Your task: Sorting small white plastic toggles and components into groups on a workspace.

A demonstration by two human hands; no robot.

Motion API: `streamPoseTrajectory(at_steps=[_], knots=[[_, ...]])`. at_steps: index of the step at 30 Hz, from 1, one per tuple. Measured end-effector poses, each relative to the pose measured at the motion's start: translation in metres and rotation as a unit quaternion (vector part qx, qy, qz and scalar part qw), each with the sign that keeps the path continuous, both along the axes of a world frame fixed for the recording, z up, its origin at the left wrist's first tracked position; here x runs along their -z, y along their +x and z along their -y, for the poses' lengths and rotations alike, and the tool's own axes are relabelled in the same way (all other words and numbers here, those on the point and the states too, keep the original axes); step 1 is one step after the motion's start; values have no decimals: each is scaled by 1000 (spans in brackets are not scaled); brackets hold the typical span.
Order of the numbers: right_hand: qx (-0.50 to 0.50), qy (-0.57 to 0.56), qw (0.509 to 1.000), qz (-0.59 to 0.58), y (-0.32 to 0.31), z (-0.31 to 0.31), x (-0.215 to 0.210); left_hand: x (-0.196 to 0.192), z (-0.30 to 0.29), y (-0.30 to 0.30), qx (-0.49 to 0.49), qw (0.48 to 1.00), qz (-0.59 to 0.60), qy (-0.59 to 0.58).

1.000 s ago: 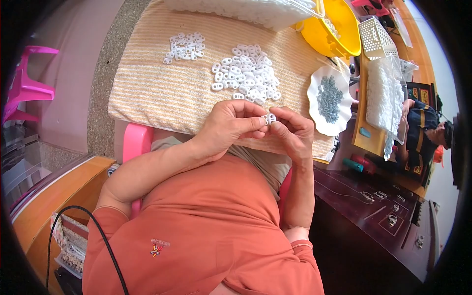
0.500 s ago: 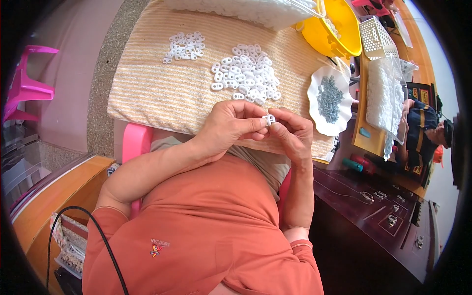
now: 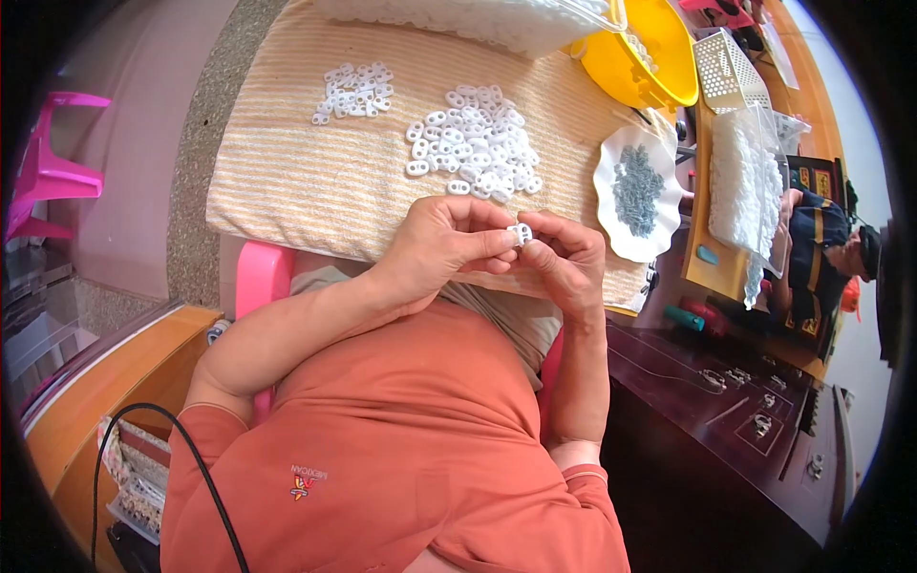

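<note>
Between my two hands is a small white two-holed plastic piece (image 3: pixel 521 233), held in front of me just past the towel's near edge. My left hand (image 3: pixel 441 241) pinches it from the left with thumb and forefinger. From the right, the thumb and fingers of my right hand (image 3: pixel 569 260) close on the same piece. Beyond my hands lies a large pile of like white pieces (image 3: pixel 478 143), and a smaller group (image 3: pixel 353 93) sits farther left. On the right, a white scalloped plate (image 3: pixel 611 215) holds many small grey-blue pins or screws (image 3: pixel 638 186).
A striped towel (image 3: pixel 277 162) covers the table. At the far edge stand a clear bin (image 3: pixel 478 24) of white pieces and a yellow bucket (image 3: pixel 683 57). Another person (image 3: pixel 817 229) is at the right, near a second clear bin (image 3: pixel 750 181). A pink stool (image 3: pixel 62 158) stands left.
The white piece appears slightly turned between my fingertips. Both hands keep almost the same place and grip; the whole view has shifted slightly.
</note>
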State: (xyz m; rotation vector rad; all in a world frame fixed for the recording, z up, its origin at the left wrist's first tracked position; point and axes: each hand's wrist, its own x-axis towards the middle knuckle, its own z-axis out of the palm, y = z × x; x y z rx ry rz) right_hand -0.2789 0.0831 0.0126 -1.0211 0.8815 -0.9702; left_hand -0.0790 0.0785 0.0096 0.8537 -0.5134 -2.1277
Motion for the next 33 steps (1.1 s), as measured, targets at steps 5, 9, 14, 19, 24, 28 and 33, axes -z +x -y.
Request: streamPoseTrajectory(at_steps=[5, 9, 14, 19, 24, 28, 33], knots=[[-1, -24, 1000, 4, 0, -1, 2, 0, -1, 0, 2, 1000, -2, 0], [-1, -15, 999, 33, 1, -2, 2, -1, -2, 1, 9, 1000, -2, -5], [1, -22, 999, 24, 0, -3, 1, 2, 0, 2, 24, 999, -24, -9], [-4, -35, 999, 25, -4, -3, 9, 2, 2, 3, 46, 996, -75, 1], [-9, -69, 997, 32, -1, -1, 8, 4, 2, 2, 54, 994, -99, 1], [-14, -89, 995, 31, 1, -1, 6, 6, 1, 2, 52, 992, -117, -5], [-12, -107, 994, 10, 1, -1, 7, 5, 0, 1, 48, 992, -118, -19]])
